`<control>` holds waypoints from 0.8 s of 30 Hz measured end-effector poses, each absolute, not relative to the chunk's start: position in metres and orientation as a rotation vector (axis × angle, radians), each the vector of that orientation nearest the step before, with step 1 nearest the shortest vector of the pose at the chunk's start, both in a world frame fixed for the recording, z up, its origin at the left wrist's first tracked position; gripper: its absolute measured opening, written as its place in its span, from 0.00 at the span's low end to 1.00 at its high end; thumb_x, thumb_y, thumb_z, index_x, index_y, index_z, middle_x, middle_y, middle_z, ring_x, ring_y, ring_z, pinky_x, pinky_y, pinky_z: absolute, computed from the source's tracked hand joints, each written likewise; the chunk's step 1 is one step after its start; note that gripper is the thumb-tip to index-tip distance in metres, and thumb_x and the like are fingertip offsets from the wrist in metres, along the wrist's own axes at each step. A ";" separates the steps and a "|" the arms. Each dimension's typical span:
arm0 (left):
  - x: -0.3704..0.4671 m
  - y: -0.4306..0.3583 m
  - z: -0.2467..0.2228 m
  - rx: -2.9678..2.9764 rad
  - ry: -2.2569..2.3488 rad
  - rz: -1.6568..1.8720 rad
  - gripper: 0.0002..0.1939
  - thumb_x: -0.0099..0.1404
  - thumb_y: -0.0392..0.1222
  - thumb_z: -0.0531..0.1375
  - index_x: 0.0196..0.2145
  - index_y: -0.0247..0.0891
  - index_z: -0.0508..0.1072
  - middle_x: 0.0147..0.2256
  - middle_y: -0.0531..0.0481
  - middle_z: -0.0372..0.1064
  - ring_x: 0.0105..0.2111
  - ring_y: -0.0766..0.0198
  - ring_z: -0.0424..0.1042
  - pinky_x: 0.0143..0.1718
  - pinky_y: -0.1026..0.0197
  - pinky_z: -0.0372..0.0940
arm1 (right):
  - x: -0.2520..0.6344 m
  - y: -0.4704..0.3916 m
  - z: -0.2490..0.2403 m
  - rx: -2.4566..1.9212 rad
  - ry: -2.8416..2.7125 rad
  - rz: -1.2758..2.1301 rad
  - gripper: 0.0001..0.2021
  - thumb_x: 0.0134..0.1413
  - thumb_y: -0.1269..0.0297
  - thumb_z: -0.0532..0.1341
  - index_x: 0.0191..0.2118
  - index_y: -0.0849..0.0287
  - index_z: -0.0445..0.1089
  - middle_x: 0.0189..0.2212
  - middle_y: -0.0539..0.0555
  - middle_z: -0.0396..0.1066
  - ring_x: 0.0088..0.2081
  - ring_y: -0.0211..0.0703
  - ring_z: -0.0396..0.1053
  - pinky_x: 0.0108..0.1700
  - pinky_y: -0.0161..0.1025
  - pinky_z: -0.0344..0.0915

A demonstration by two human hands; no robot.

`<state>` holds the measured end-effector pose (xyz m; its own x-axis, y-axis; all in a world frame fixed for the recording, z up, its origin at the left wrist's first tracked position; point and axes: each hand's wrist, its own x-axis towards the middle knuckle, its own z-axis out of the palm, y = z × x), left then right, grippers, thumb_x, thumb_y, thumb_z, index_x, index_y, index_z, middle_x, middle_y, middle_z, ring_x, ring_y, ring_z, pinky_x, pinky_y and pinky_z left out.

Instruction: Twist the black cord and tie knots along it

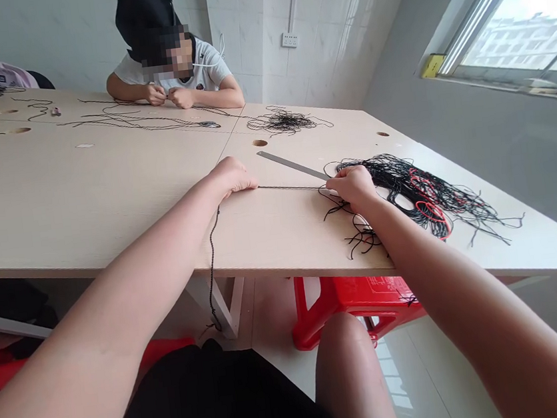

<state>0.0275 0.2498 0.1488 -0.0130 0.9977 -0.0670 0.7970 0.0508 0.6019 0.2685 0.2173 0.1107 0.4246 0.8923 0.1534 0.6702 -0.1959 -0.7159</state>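
A dark braided cord is stretched nearly straight between my two hands, just over the table. My left hand is closed around it, and the cord's tail drops from there over the table's front edge, ending in a knotted tip. My right hand is pinched on the cord's other end. A metal ruler lies behind the cord, its near end reaching my right hand; whether the fingers touch it I cannot tell. Beside that hand lies a big heap of black cords with some red strands.
Across the pale table a person works with both hands on thin cords. A loose pile of black cord lies at the back, near a round hole in the tabletop. A red stool stands under the front edge.
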 end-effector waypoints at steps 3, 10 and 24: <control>0.028 0.251 0.148 1.787 1.856 0.563 0.13 0.40 0.35 0.69 0.20 0.39 0.66 0.20 0.52 0.60 0.23 0.61 0.63 0.25 0.59 0.54 | 0.270 0.222 0.111 -1.964 -1.307 0.424 0.06 0.35 0.72 0.63 0.19 0.58 0.64 0.12 0.43 0.50 0.18 0.34 0.52 0.20 0.35 0.50; 0.028 0.252 0.149 1.787 1.859 0.560 0.15 0.39 0.34 0.69 0.19 0.40 0.64 0.17 0.55 0.54 0.23 0.61 0.62 0.24 0.60 0.52 | 0.273 0.228 0.110 -1.960 -1.322 0.477 0.08 0.33 0.73 0.64 0.18 0.57 0.64 0.10 0.42 0.47 0.16 0.33 0.48 0.17 0.35 0.48; 0.028 0.257 0.144 1.852 1.889 0.548 0.14 0.41 0.34 0.67 0.18 0.40 0.63 0.16 0.54 0.53 0.23 0.59 0.64 0.24 0.58 0.53 | 0.268 0.222 0.113 -1.917 -1.283 0.492 0.12 0.34 0.75 0.64 0.15 0.57 0.60 0.12 0.44 0.47 0.18 0.32 0.47 0.19 0.36 0.46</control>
<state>0.0275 0.2573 0.1435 -0.0093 0.9994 -0.0327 0.8265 0.0260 0.5623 0.2677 0.2218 0.1128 0.4204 0.9025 0.0938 0.6081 -0.2035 -0.7673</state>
